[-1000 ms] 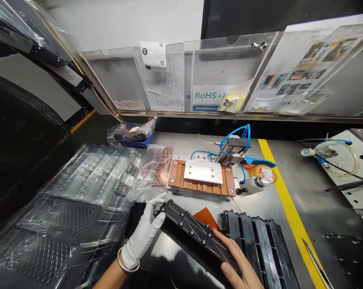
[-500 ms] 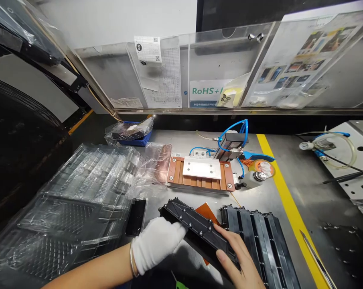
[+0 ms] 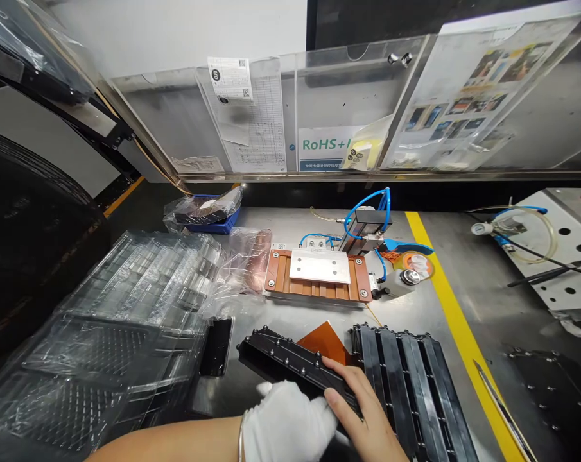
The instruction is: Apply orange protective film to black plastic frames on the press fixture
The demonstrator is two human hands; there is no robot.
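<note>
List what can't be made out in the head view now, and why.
- Whether the left hand grips anything: the back of its glove hides most of the fingers.
- The near end of the black part: covered by the right hand.
- The orange sheet's near portion: behind the black part.
- The near ends of the black strips: cut off by the bottom edge.
- The gauge's reading and the form's entries: too small.

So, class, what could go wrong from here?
The right hand is bare, so it might leave fingerprints on the black part it grips.
A row of black strips sits close beside that hand; a knock could shift it.
The pointed metal tool by the yellow line might prick a reaching finger.
</note>
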